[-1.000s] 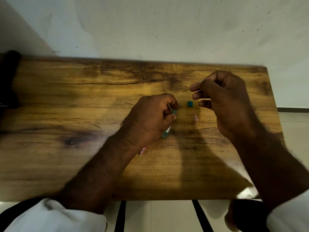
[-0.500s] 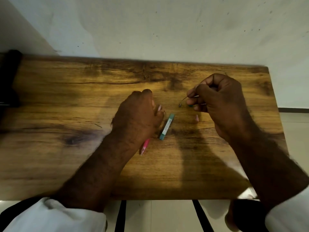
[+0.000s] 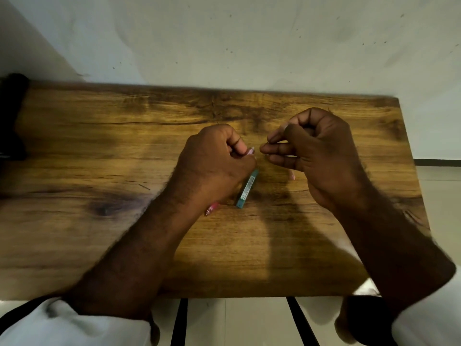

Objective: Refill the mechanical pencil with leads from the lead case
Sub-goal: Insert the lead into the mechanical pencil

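Observation:
My left hand (image 3: 212,166) grips the pink mechanical pencil (image 3: 211,209). Its pink tip shows below my wrist and its open back end sticks out past my fingers. My right hand (image 3: 311,151) pinches thin pencil leads (image 3: 268,143) between thumb and fingers, their ends almost touching the pencil's back end. The teal lead case (image 3: 247,189) lies on the wooden table (image 3: 99,146) just right of my left hand. A small pink cap (image 3: 291,175) lies on the table under my right hand.
A few loose dark lead bits (image 3: 144,187) lie on the wood left of my left hand. A dark object (image 3: 11,116) stands at the table's far left edge. A pale wall runs behind the table, with tiled floor below.
My left hand has closed round the pink pencil and lifted its back end. My right hand moved left with the leads toward that end. The lead case stayed on the table.

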